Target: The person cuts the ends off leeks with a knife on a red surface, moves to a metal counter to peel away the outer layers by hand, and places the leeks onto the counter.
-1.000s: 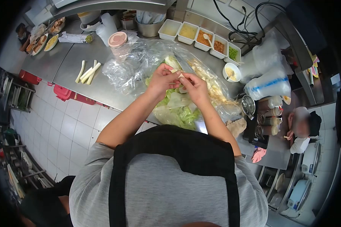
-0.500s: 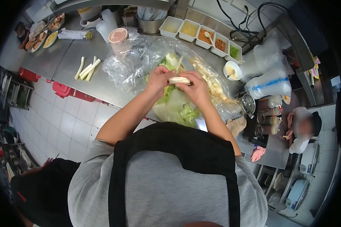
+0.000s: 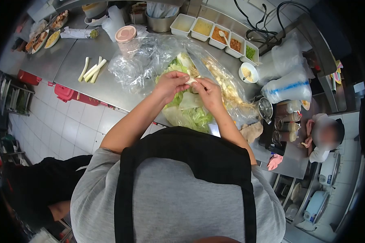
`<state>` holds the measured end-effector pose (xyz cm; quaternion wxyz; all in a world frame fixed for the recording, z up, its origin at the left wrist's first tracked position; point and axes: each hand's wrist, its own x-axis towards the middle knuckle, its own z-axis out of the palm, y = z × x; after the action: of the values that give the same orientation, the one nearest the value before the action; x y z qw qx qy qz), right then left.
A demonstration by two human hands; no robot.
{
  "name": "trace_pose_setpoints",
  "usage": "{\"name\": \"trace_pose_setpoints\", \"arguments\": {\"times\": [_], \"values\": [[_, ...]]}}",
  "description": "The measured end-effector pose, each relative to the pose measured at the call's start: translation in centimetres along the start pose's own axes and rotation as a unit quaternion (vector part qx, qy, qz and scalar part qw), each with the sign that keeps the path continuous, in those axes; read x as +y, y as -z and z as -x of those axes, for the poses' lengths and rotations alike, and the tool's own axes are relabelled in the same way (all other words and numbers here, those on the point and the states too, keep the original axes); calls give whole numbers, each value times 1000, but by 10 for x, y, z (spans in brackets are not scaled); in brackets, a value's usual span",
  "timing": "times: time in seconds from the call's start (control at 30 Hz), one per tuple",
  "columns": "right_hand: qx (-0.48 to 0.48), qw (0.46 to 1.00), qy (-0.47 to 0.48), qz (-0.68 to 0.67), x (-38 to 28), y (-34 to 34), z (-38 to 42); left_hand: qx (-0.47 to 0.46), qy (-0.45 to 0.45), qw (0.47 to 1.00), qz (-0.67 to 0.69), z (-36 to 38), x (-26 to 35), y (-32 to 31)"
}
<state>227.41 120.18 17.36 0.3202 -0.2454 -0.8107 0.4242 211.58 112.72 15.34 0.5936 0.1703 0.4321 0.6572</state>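
Observation:
Over a pile of pale green lettuce leaves (image 3: 192,115), my left hand (image 3: 172,84) and my right hand (image 3: 209,91) meet. Both sets of fingertips pinch a short white piece (image 3: 191,80) that looks like a scallion stalk; fingers hide part of it. Just beyond and to the right, rooted white scallions (image 3: 227,87) lie in a clear plastic bag (image 3: 198,60). Several trimmed white scallion stalks (image 3: 94,72) rest on the steel counter to the left.
A lidded tub (image 3: 126,38) stands among crumpled plastic (image 3: 129,69). White containers of chopped food (image 3: 220,37) line the back, near a small white bowl (image 3: 248,73). Sauce bottles (image 3: 288,126) stand at the right. One person (image 3: 326,135) is beyond them; another (image 3: 40,186) is at lower left.
The white piece has turned in my fingers and shows less of its length. My hands stay close together over the lettuce. The person at lower left has shifted.

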Motion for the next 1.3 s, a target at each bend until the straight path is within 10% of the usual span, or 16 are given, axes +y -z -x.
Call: {"name": "trace_pose_setpoints", "arguments": {"times": [0.2,0.4,0.6,1.0,1.3], "values": [[49,999,-8,4,18,-7,2,-15,-11,999,-28,6,-8,-6],[-8,951,-266,-155,18,-2,4,-48,-40,990,-124,3,-15,1],[0,995,-4,99,-11,-2,7,21,-21,992,-121,-2,-18,6],[74,986,90,123,12,-12,10,36,-6,991,-129,7,-19,1],[20,999,-25,18,5,2,8,25,-62,969,-236,6,-5,-12]]}}
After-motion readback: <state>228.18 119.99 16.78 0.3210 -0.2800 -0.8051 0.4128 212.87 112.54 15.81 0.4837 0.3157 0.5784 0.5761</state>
